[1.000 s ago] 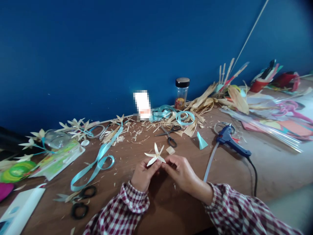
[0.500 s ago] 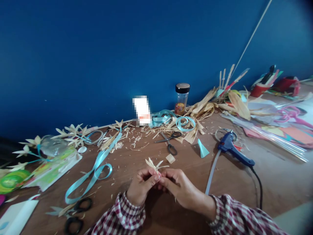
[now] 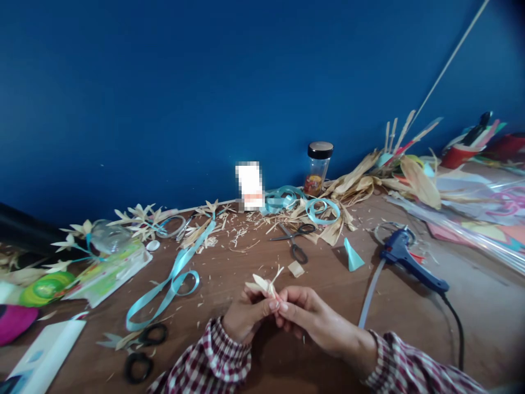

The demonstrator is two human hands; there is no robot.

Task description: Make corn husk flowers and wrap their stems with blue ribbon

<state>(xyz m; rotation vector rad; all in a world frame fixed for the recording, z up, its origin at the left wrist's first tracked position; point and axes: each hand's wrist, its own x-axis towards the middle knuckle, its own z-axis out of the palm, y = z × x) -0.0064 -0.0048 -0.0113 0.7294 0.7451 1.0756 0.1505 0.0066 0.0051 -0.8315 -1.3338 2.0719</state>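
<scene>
Head view: my left hand and right hand pinch a flower.
Flower: likely base-shaping; next needs firm pinching.

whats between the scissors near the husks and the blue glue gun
In the head view, mainly a light-blue cone-shaped piece sits between the scissors and glue gun.

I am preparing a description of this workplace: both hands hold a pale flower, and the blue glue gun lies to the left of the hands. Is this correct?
Only the side is wrong: the head view shows the blue glue gun lying to the right of the left hand and right hand. Both do hold the pale flower.
</scene>
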